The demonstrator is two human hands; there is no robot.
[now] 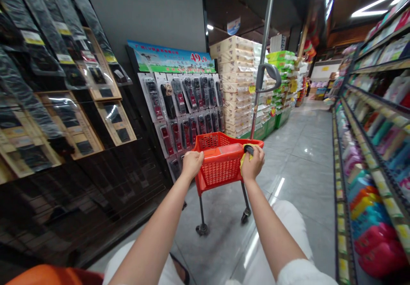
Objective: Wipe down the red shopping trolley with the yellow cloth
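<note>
A red plastic basket cart [221, 171] on black casters stands on the floor in front of me, with a tall metal pole and grey handle [269, 77] rising at its far right corner. My left hand [192, 164] is closed round the left end of its near rim. At the right end of that rim is my right hand [253, 162], its fingers wrapped round a yellow cloth and a small black object pressed against the basket. What the black object is cannot be made out.
Belts hang on the dark wall panel [64, 127] at left, beside a rack of packaged belts [188, 105]. Stacked cartons [235, 84] and green boxes [282, 84] stand behind the cart. Shelves of slippers [374, 182] line the right. A grey tiled aisle [304, 148] runs between.
</note>
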